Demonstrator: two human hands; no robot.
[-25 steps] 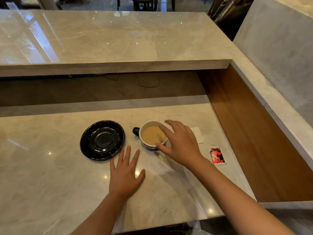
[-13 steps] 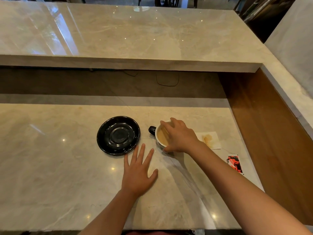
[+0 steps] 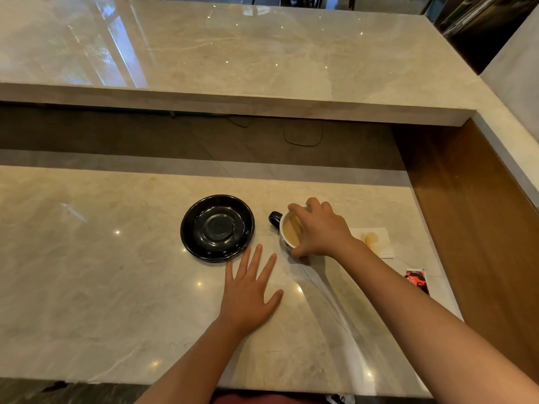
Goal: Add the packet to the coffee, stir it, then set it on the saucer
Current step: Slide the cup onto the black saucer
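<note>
A cup of milky coffee (image 3: 288,233) with a dark handle pointing left stands on the marble counter. My right hand (image 3: 320,231) covers its right side from above, fingers and thumb wrapped around the rim. To the left of the cup lies an empty black saucer (image 3: 217,227). My left hand (image 3: 250,290) rests flat on the counter just in front of the saucer, fingers spread, holding nothing. A red and black packet (image 3: 417,279) lies on the counter to the right, near my right forearm.
A white napkin (image 3: 376,242) with a brown stain lies right of the cup. A raised marble ledge (image 3: 233,109) runs across the back, and a wooden side wall (image 3: 472,228) closes the right. The counter's front edge (image 3: 116,380) is near me.
My right hand has come down from hovering over the cup and closed around its rim. The napkin behind it has come into view. My left hand stays flat.
</note>
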